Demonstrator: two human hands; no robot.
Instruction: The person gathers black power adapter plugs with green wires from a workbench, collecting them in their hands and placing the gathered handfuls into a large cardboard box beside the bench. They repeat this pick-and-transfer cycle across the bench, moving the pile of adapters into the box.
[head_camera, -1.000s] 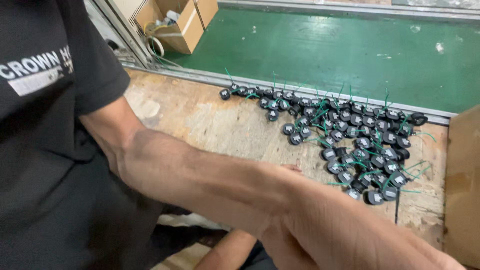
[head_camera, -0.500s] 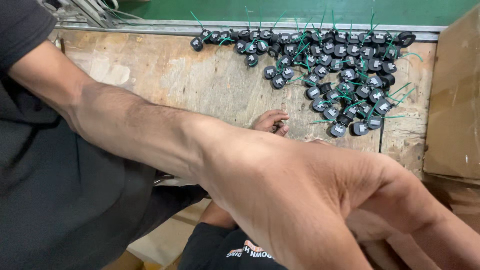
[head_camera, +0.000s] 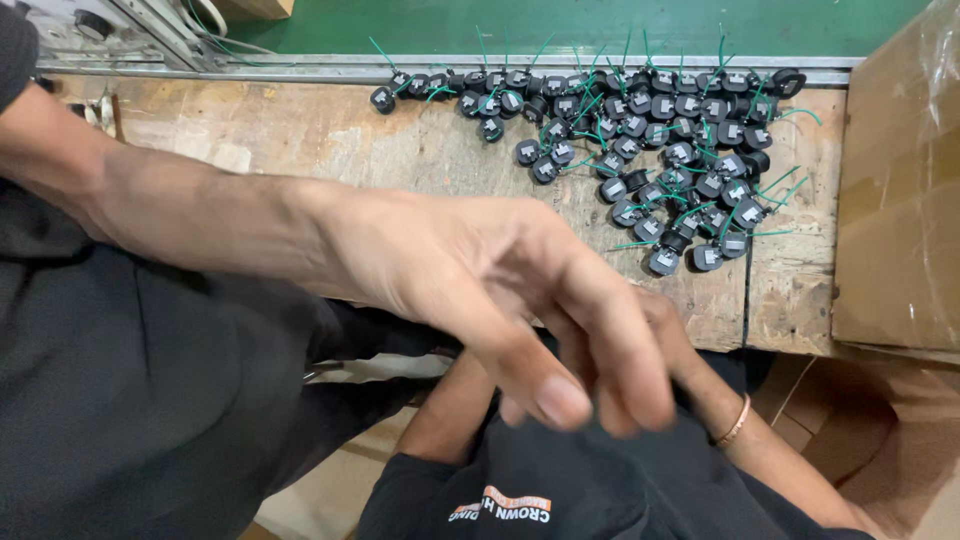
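Observation:
A co-worker's bare arm reaches in from the left, and their open hand (head_camera: 500, 290) fills the middle of the view, fingers spread and pointing down-right. My right hand (head_camera: 668, 325) shows only partly behind those fingers, at the front edge of the wooden bench (head_camera: 300, 140). A thin bracelet (head_camera: 735, 425) sits on its wrist. Of my left arm only the forearm (head_camera: 455, 400) shows; the hand is hidden behind the co-worker's hand. A pile of small black round parts with green wires (head_camera: 660, 150) lies on the bench beyond.
A green conveyor belt (head_camera: 600, 20) runs behind a metal rail (head_camera: 300, 68) at the bench's far edge. A large cardboard box (head_camera: 900, 200) stands at the right. The co-worker's dark clothing (head_camera: 130, 400) fills the lower left.
The co-worker's hand has risen from the lower right to the middle of the view and now covers my hands. The view has tilted down, so the pile sits higher.

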